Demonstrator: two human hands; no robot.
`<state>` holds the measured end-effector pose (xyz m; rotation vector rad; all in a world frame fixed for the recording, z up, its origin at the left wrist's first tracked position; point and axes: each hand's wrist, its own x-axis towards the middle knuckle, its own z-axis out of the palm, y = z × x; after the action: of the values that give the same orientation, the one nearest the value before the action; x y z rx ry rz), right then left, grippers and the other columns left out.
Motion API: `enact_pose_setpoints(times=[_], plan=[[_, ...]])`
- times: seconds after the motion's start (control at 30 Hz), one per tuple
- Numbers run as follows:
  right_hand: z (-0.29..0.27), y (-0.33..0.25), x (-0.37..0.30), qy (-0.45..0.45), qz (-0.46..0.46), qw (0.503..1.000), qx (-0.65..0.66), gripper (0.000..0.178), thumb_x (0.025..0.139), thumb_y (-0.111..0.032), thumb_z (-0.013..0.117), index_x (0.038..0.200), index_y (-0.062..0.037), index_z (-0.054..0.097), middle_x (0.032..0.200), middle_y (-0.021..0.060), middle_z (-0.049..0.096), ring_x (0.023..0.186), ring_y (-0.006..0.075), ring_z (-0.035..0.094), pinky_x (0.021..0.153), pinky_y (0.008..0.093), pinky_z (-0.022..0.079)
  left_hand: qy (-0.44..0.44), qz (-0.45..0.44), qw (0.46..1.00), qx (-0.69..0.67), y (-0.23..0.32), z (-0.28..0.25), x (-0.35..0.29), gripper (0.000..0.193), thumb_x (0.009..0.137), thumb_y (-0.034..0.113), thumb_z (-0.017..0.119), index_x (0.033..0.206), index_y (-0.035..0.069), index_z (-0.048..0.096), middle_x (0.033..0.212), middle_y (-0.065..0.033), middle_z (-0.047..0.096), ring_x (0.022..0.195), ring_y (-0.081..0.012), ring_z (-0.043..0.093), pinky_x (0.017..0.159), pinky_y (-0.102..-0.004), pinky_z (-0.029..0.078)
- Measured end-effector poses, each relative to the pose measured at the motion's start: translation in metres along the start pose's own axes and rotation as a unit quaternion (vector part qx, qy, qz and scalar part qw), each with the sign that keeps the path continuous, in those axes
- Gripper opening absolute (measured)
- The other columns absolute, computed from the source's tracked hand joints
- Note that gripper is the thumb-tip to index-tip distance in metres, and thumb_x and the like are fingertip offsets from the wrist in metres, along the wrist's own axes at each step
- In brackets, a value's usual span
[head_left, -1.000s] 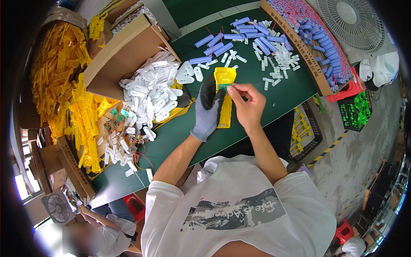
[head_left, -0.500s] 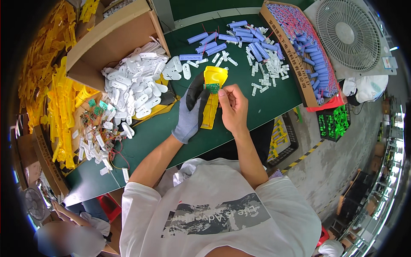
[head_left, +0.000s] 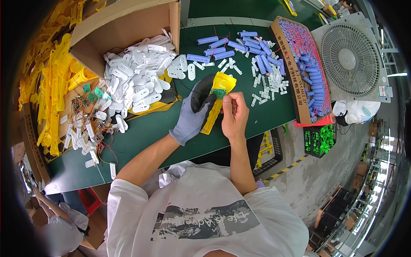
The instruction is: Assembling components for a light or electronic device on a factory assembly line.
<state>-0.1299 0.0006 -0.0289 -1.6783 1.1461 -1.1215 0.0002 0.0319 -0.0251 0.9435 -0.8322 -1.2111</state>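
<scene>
My left hand (head_left: 195,112), in a grey glove with dark fingers, is closed around a long yellow plastic casing (head_left: 212,116) held tilted above the green table. A small green circuit board (head_left: 219,93) lies in the casing's upper part. The bare fingers of my right hand (head_left: 235,118) are bent together, with the thumb and fingertips at the board's right edge; whatever lies between them is hidden. Beyond the hands, blue cylindrical cells (head_left: 223,55) and small white plastic pieces (head_left: 265,88) are scattered on the table.
A tipped cardboard box (head_left: 124,28) spills white oval covers (head_left: 141,77) at left. Beside them lie wired boards (head_left: 92,122) and heaped yellow casings (head_left: 55,92). A carton of cells (head_left: 295,73) and a fan (head_left: 350,60) stand right. A co-worker (head_left: 64,227) sits lower left.
The view has shifted and turned slightly. The yellow casing leans more to the right at its top; both hands keep nearly the same hold, with the right fingers still at the board.
</scene>
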Motion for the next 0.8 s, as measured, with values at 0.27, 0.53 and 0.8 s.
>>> enact_pose_setpoints(times=[0.27, 0.53, 0.8], plan=[[0.000, -0.001, 0.003, 0.015, 0.044, 0.996, 0.080, 0.017, 0.098, -0.016, 0.050, 0.087, -0.0041, 0.049, 0.066, -0.0017, 0.051, 0.056, 0.0033, 0.045, 0.050, 0.0194, 0.035, -0.033, -0.024, 0.999, 0.037, -0.003, -0.005, 0.002, 0.048, 0.093, -0.001, 0.045, 0.141, 0.005, 0.040, 0.124, -0.0070, 0.056, 0.100, -0.0078, 0.052, 0.089, -0.0249, 0.044], [0.002, -0.002, 0.001, 0.029, -0.004, 1.000, -0.001, 0.018, 0.095, -0.015, 0.052, 0.085, -0.0013, 0.050, 0.065, 0.0029, 0.052, 0.055, 0.0067, 0.046, 0.052, 0.0234, 0.037, -0.033, 0.005, 0.998, 0.054, 0.003, -0.003, 0.001, 0.043, 0.093, -0.002, 0.044, 0.135, 0.004, 0.047, 0.114, -0.0064, 0.059, 0.095, -0.0070, 0.050, 0.087, -0.0227, 0.043], [0.002, -0.006, -0.003, 0.002, 0.005, 1.000, -0.020, 0.017, 0.096, -0.015, 0.050, 0.086, -0.0018, 0.047, 0.063, 0.0037, 0.050, 0.053, 0.0092, 0.044, 0.050, 0.0268, 0.036, -0.042, -0.005, 0.997, 0.067, 0.006, -0.003, -0.001, 0.039, 0.092, -0.004, 0.041, 0.129, 0.003, 0.051, 0.110, -0.0066, 0.058, 0.092, -0.0074, 0.050, 0.084, -0.0225, 0.043]])
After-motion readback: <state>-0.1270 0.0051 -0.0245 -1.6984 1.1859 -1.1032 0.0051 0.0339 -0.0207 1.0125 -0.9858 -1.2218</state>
